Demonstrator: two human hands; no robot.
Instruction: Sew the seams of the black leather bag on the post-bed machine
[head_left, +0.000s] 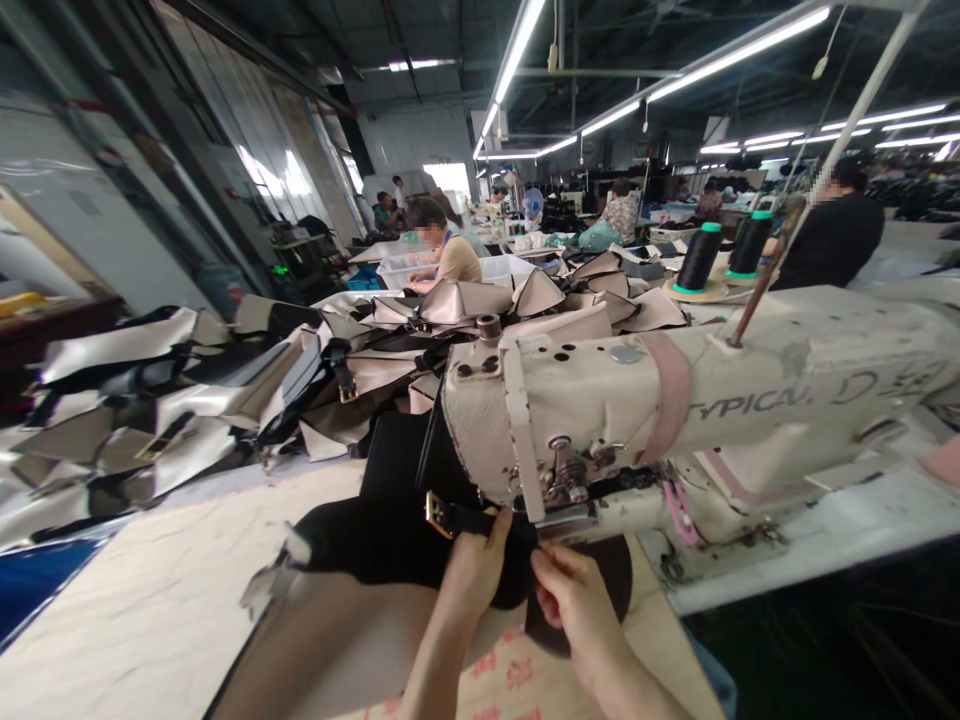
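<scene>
A sewing machine (pixel 570 400) stands across the right half, its head over a black leather-like bag panel (pixel 352 540). The panel has a pale beige side and lies partly under the machine head. On it is a black strap (pixel 472 518) with a gold buckle (pixel 436 513). My left hand (pixel 476 570) is closed on the strap near the needle area, thumb pointing up toward the presser foot. My right hand (pixel 570 590) pinches the near edge of the black panel just right of it, fingers curled. The needle itself is hidden behind my fingers and the machine parts.
A heap of beige and black bag pieces (pixel 210 370) covers the table behind and left. Two black thread cones (pixel 699 262) stand behind the machine. A pale wooden board (pixel 150 580) lies under the work. Other people sit or stand farther back.
</scene>
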